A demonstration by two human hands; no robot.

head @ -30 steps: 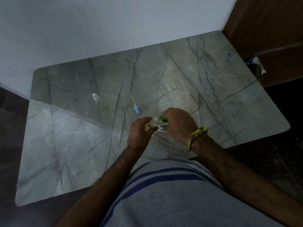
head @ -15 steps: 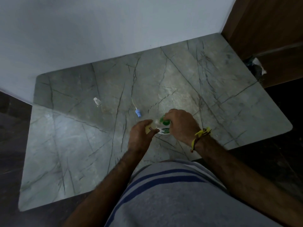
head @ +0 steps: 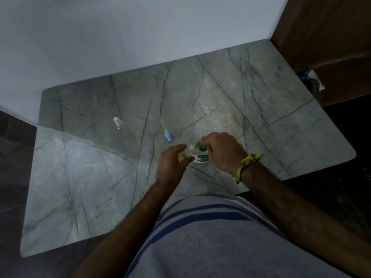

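Observation:
A small clear bottle (head: pixel 197 156) with a green and white label stands near the front middle of the grey marble table (head: pixel 100 177). My left hand (head: pixel 172 163) grips the bottle's body from the left. My right hand (head: pixel 222 151) pinches its green cap (head: pixel 200 146) from the right, fingers curled over the top. Both hands hide much of the bottle.
A blue pump piece with a thin tube (head: pixel 168 136) lies just left of my hands. A tiny clear bottle with a white cap (head: pixel 117 122) stands further left. A white wall runs behind the table and a wooden panel (head: pixel 325 37) stands at the right.
Both hands stay on the bottle and cap in the same spot. The view has shifted slightly; nothing else moved.

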